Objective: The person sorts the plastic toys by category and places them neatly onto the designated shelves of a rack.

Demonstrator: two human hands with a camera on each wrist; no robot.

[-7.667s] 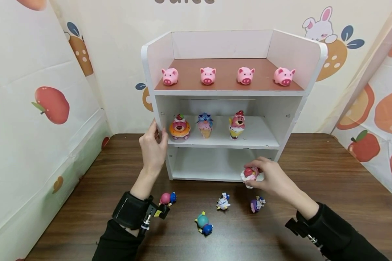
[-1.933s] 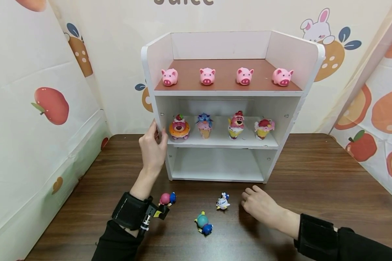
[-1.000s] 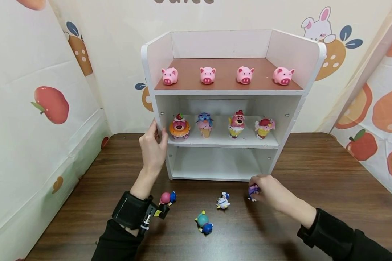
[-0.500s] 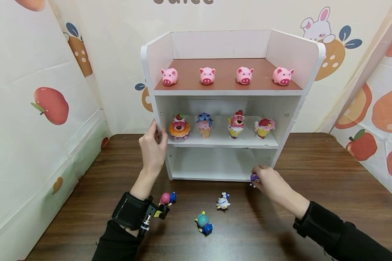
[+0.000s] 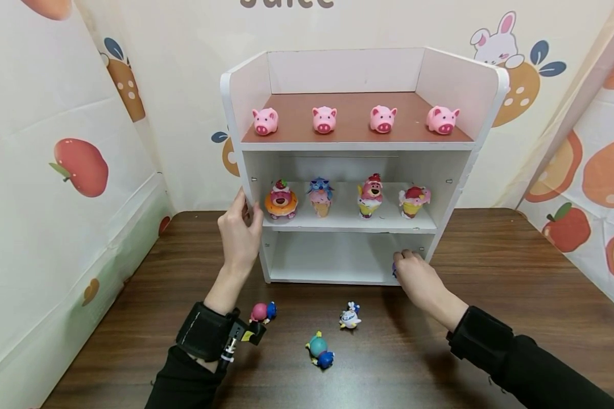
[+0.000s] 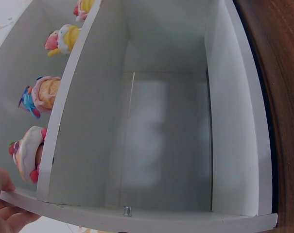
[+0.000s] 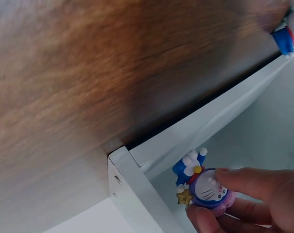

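My left hand [image 5: 240, 233] grips the left side panel of a white three-tier shelf [image 5: 358, 146], thumb and fingers either side of its edge. My right hand [image 5: 423, 284] is at the right end of the bottom compartment. Between its thumb and fingers, in the right wrist view, it pinches a small figurine [image 7: 210, 189] with a purple cat-like head, blue body and gold star. The head view shows only a sliver of this figurine. On the table lie a pink-and-blue figurine [image 5: 262, 312], a teal-and-blue figurine [image 5: 319, 350] and a white-and-blue figurine [image 5: 350, 316].
Several pink pig figures [image 5: 324, 120] line the brown top tier. On the middle tier stand a doughnut figure [image 5: 281, 200], a blue-topped cone figure [image 5: 320, 197], a red-hatted bear figure [image 5: 370, 196] and a red-and-yellow figure [image 5: 414, 201]. Printed sheets surround the wooden table [image 5: 184, 284].
The red-topped figure went from my right hand to the middle tier. That hand then took the purple figurine off the table and carried it up into the bottom compartment. My left hand stayed.
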